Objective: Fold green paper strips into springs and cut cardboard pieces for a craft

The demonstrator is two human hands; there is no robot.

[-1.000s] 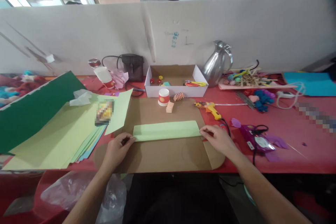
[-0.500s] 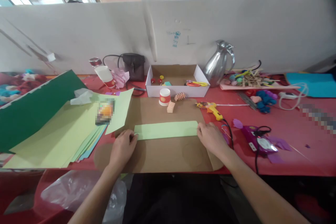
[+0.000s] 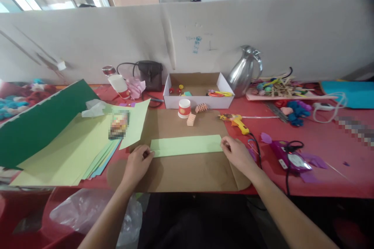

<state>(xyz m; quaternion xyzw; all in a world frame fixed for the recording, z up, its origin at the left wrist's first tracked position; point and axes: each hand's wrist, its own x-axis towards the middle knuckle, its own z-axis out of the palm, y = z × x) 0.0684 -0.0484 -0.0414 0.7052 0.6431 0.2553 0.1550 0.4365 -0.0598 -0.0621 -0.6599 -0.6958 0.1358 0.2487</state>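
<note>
Seen from my head camera, a long strip of light green paper (image 3: pixel 186 146) lies flat across the brown cardboard sheet (image 3: pixel 187 171) that covers the red table (image 3: pixel 321 179) in front of me. My left hand (image 3: pixel 137 163) presses the strip's left end with fingers curled close together, and my right hand (image 3: pixel 238 155) pins its right end in the same way, so the paper appears held taut and flat between the two, likely to keep its long edges lined up. Just beyond the strip stand a small white-and-red paper cup (image 3: pixel 184 108) and two little orange pleated paper pieces (image 3: pixel 196 113), with an open white box (image 3: pixel 197 90) of small craft bits behind them. To the right of the strip lies a yellow glue gun (image 3: pixel 238 121), its cord running off near my right hand, and a steel jug (image 3: pixel 244 71) stands past the box. To the left of the strip, a stack of pale green sheets (image 3: pixel 73 151) rests beside a dark green board (image 3: pixel 41 124). Faint blue marks on the partition wall (image 3: pixel 196 41) are too small to read.
</note>
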